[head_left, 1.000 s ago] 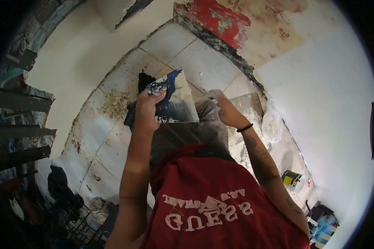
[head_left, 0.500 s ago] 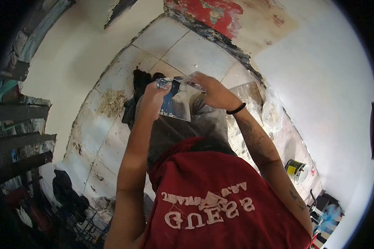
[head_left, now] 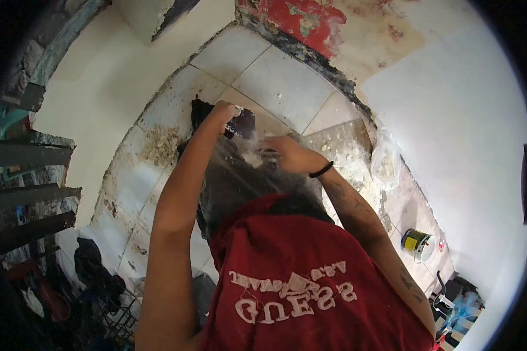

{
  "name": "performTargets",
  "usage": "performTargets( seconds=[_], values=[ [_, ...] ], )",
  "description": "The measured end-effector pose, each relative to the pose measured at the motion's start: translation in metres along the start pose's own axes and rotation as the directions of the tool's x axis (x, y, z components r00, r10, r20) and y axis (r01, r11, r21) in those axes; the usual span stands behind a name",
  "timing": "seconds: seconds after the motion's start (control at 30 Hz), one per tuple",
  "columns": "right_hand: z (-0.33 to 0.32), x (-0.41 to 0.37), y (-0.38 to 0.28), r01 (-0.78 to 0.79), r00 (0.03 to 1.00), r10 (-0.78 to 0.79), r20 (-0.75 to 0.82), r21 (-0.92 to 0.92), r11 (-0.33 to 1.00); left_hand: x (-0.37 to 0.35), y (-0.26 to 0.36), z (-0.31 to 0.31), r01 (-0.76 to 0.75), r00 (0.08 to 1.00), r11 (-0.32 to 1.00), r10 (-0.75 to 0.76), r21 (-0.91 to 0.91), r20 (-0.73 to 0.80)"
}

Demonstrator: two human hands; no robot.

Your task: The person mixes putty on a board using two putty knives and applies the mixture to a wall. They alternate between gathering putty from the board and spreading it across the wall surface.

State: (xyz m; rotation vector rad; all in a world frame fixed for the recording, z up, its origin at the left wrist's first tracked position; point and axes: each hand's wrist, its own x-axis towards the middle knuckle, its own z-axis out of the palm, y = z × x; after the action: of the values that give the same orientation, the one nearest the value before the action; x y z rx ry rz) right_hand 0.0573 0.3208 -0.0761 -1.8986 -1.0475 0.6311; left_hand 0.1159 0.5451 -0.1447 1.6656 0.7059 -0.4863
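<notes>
My left hand (head_left: 225,112) is closed on the edge of a flat putty scraper (head_left: 243,124), whose face now looks dark and has white smears along its edge. Lower and to the right, my right hand (head_left: 291,154), with a black band at the wrist, has its fingers curled around a second scraper. That tool is smeared by motion, and whitish paste (head_left: 253,158) shows near its blade. Both hands are above my dark, dusty trousers (head_left: 234,181), with a gap between the two tools.
A plaster-caked board (head_left: 348,143) lies on the tiled floor to the right, beside a clear plastic bag (head_left: 385,159). Farther right is a tipped bucket (head_left: 417,244). Walls rise on both sides; a wire rack (head_left: 120,313) stands at lower left.
The two scrapers, close together before, have come apart. My right hand has moved down toward my lap, and my left hand has tilted its scraper so the blade looks darker and narrower.
</notes>
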Motion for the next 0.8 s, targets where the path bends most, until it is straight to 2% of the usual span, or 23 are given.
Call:
performTargets(
  seconds=[0.07,0.1,0.2,0.3,0.4,0.43,0.53,0.63,0.67,0.77,0.8],
  values=[
    [-0.022,-0.012,-0.013,-0.023,0.997,0.017,0.081,0.081,0.996,-0.020,0.015,-0.010,0.076,0.995,0.981,-0.063,-0.177,0.080],
    [-0.031,-0.018,-0.008,0.041,0.999,-0.043,0.028,0.083,0.996,-0.031,0.017,-0.014,0.120,0.988,0.957,-0.089,-0.264,0.124],
    [-0.064,-0.039,-0.041,-0.025,0.944,0.099,-0.315,0.232,0.972,-0.054,-0.002,-0.016,-0.037,0.971,0.818,0.165,-0.574,0.172],
    [-0.061,-0.036,-0.032,0.065,0.806,0.094,-0.585,0.245,0.967,-0.101,0.002,0.001,0.016,0.945,0.566,0.260,-0.824,0.197],
    [-0.050,-0.019,-0.046,0.187,0.824,-0.154,-0.546,0.005,0.982,-0.144,0.020,0.022,-0.065,0.970,0.476,0.235,-0.877,0.056],
    [-0.050,-0.012,-0.048,0.250,0.868,-0.216,-0.447,0.018,0.968,-0.143,0.020,0.023,-0.065,0.969,0.467,0.239,-0.882,0.055],
    [-0.041,-0.007,-0.037,0.238,0.913,-0.281,-0.297,-0.172,0.956,-0.133,0.011,0.016,-0.097,0.972,0.491,0.235,-0.866,0.024],
    [-0.033,-0.024,-0.003,0.039,0.983,-0.086,-0.165,-0.269,0.962,-0.141,0.012,0.006,0.009,0.980,0.464,0.170,-0.886,0.099],
    [-0.033,-0.030,0.010,-0.031,0.993,-0.005,-0.115,-0.312,0.950,-0.140,0.014,0.003,-0.032,0.978,0.465,0.196,-0.885,0.068],
    [-0.021,-0.059,0.101,-0.120,0.963,0.071,-0.258,-0.177,0.977,-0.141,0.012,-0.001,-0.164,0.968,0.489,0.246,-0.857,-0.045],
    [-0.027,-0.059,0.094,-0.096,0.950,0.032,-0.312,-0.194,0.976,-0.141,0.016,0.000,-0.218,0.960,0.516,0.264,-0.828,-0.088]
  ],
)
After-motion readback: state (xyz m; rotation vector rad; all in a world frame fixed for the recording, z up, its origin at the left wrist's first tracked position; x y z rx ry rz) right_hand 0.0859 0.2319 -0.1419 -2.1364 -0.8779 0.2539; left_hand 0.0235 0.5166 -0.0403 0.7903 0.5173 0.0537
